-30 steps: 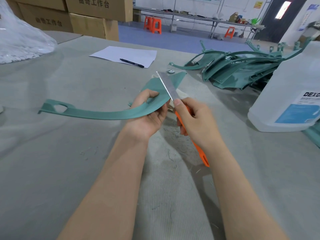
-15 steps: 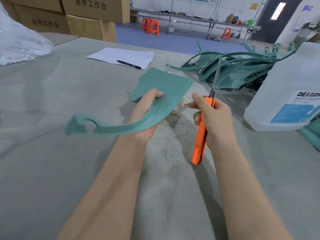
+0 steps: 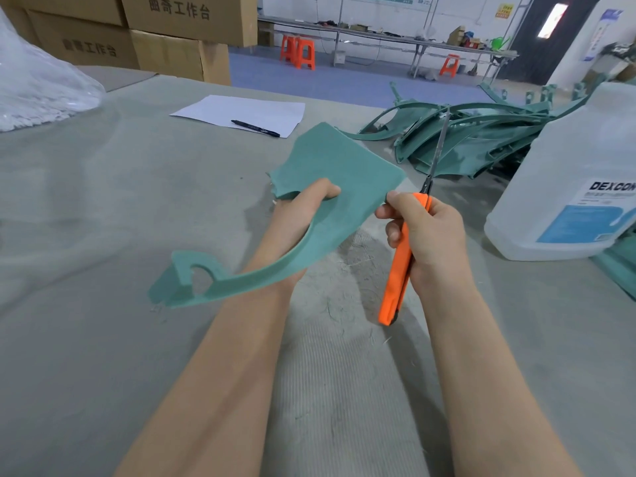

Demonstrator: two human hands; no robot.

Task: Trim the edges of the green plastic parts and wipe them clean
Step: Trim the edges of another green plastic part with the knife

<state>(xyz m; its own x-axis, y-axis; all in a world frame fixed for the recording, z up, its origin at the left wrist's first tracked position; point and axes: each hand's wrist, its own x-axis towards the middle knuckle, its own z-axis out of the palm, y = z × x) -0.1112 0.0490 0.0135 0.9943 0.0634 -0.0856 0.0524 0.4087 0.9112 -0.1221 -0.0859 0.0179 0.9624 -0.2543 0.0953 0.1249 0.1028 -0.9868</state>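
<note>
My left hand [image 3: 303, 215] grips a curved green plastic part [image 3: 344, 180] above the table, thumb on its broad flat end. The part's narrow tail, with a cut-out loop, sweeps down to the left. My right hand [image 3: 426, 235] grips an orange utility knife [image 3: 399, 266] just right of the part. Its long blade points up and away and is clear of the part's edge. My right thumb tip lies close to the part's right corner.
A pile of green plastic parts [image 3: 481, 136] lies at the back right. A large translucent jug [image 3: 578, 173] stands at the right. A white sheet [image 3: 241, 111] with a black pen [image 3: 256, 129] lies at the back. Plastic shavings [image 3: 354, 256] litter the grey mat beneath my hands.
The blade left the part's edge and the knife swung to the right, blade pointing up. My left hand turned the part so its flat face shows, tail swung nearer.
</note>
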